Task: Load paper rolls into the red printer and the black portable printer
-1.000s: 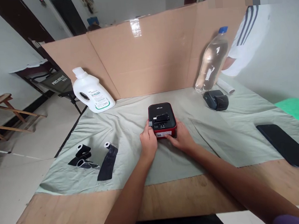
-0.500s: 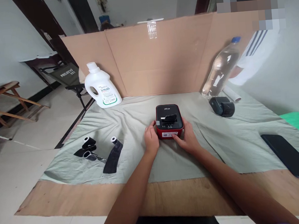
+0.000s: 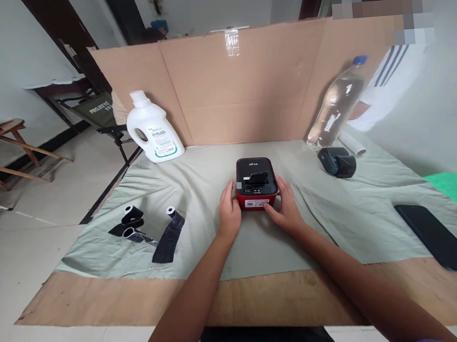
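Observation:
A small red box-shaped label printer (image 3: 256,192) with a black lid rests on the green cloth in front of me. A short black strip (image 3: 257,178) sticks up from the slot in its lid. At the printer's left side is my left hand (image 3: 229,213), fingers stretched out and its thumb close to the front corner; whether it touches is hard to tell. My right hand (image 3: 285,206) grips the right side, thumb against the white label on the front. Off to the left lie several black rolls with loose ends, one roll (image 3: 169,236) unrolled toward me.
A white detergent jug (image 3: 156,132) stands back left, before a cardboard screen (image 3: 241,91). Back right are a clear bottle (image 3: 336,104), a black device (image 3: 336,162) and a white tube (image 3: 353,144). A phone (image 3: 439,237) lies right. Another person's striped sleeve (image 3: 392,66) shows beyond.
My left hand's fingers have straightened and eased slightly away from the printer's side. The right hand keeps its hold. The whole view has shifted slightly.

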### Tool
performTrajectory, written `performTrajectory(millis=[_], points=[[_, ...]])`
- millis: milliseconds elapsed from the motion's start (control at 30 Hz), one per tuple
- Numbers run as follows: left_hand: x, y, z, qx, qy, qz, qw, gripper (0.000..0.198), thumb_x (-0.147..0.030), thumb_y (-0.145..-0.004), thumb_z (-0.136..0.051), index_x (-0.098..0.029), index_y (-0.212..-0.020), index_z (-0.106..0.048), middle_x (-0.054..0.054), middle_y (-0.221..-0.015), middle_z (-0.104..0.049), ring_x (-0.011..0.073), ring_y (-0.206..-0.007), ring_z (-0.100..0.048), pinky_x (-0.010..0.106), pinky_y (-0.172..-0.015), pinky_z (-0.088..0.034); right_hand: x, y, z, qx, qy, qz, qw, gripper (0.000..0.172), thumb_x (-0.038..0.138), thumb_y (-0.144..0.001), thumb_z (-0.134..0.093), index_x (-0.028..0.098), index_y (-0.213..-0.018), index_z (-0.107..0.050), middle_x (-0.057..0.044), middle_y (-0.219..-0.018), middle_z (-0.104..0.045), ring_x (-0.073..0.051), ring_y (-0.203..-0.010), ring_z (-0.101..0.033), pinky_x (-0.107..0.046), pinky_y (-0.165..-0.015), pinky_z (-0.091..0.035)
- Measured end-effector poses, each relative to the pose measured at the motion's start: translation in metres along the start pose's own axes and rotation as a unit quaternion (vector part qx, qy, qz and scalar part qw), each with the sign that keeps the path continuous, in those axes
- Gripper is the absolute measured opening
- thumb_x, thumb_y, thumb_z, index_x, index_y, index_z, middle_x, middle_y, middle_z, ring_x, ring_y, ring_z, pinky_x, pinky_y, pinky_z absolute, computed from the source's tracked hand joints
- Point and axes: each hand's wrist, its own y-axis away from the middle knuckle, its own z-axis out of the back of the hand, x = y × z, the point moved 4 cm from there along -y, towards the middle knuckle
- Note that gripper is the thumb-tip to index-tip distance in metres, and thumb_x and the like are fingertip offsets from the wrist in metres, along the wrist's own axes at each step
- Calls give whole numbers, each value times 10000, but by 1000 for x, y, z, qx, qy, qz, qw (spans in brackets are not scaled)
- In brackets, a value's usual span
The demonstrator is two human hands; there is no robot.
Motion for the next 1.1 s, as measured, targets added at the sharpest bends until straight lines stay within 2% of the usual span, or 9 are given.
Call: performTrajectory(millis=[67, 133, 267, 367, 467, 567, 767, 933, 1100], points=[[-9, 0, 0, 2, 2, -58, 998, 632, -8, -832, -411, -227, -1414, -526, 83, -1504, -527, 230, -1427, -474, 448, -1221, -387, -2, -1, 0, -1, -7, 0, 1000, 822, 406, -910, -641, 254, -1606, -232, -175, -1595, -341, -355, -1489, -339, -607, -1206, -329], [-15, 0, 2, -3, -6, -88, 996, 637, 32, -778, -400, -228, -1339, -554, 86, -1506, -504, 226, -1431, -461, 444, -1199, -411, -2, -2, 0, 0, -14, 2, 1000, 813, 404, -906, -648, 258, -1598, -248, -173, -1584, -351, -346, -1479, -355, -595, -1196, -351], [-17, -1, 5, -10, -31, -98, 995, 614, 67, -721, -380, -230, -1215, -591, 91, -1493, -485, 233, -1419, -463, 450, -1160, -443, -2, -2, 0, -1, -33, -3, 999, 787, 389, -899, -652, 261, -1578, -275, -167, -1556, -383, -334, -1444, -396, -575, -1164, -398], [-15, -4, 5, -14, -27, -99, 995, 625, 74, -695, -379, -236, -1192, -600, 91, -1450, -502, 231, -1378, -495, 406, -1083, -503, -3, -2, 0, 6, -39, -37, 999, 747, 410, -903, -640, 257, -1556, -311, -163, -1510, -443, -333, -1333, -500, -550, -1079, -476], [-11, -9, 4, -12, -16, -99, 995, 650, 75, -662, -390, -241, -1188, -605, 88, -1372, -547, 220, -1265, -572, 353, -977, -553, -3, -2, 1, 21, -26, -74, 997, 706, 444, -921, -609, 249, -1542, -335, -155, -1449, -515, -312, -1170, -593, -520, -998, -516], [-6, -14, 2, -6, -6, -105, 994, 652, 68, -650, -403, -243, -1185, -607, 81, -1322, -575, 205, -1154, -625, 336, -930, -566, -3, -1, 1, 30, -20, -86, 996, 704, 466, -926, -593, 248, -1542, -332, -152, -1444, -528, -301, -1110, -613, -501, -969, -522], [-6, -15, 4, -17, -13, -122, 992, 623, 61, -691, -413, -247, -1194, -615, 70, -1375, -581, 226, -1339, -532, 423, -1138, -459, -3, -3, 1, 40, -28, -96, 994, 716, 465, -920, -588, 236, -1546, -326, -156, -1441, -533, -294, -1077, -622, -499, -991, -506], [-12, -14, 3, 8, -4, -133, 991, 611, 56, -693, -390, -245, -1164, -637, 64, -1386, -583, 214, -1327, -550, 418, -1144, -455, -4, -3, 1, 38, -33, -97, 994, 715, 476, -920, -590, 230, -1540, -332, -160, -1457, -525, -302, -1099, -619, -502, -999, -499], [-11, -18, 2, 14, 24, -125, 992, 494, 26, -709, -401, -230, -1059, -638, 66, -1342, -608, 211, -1327, -552, 436, -1158, -439, -6, -2, 0, 39, -39, -101, 993, 701, 468, -930, -574, 257, -1549, -323, -143, -1446, -534, -286, -1064, -631, -493, -985, -508]])
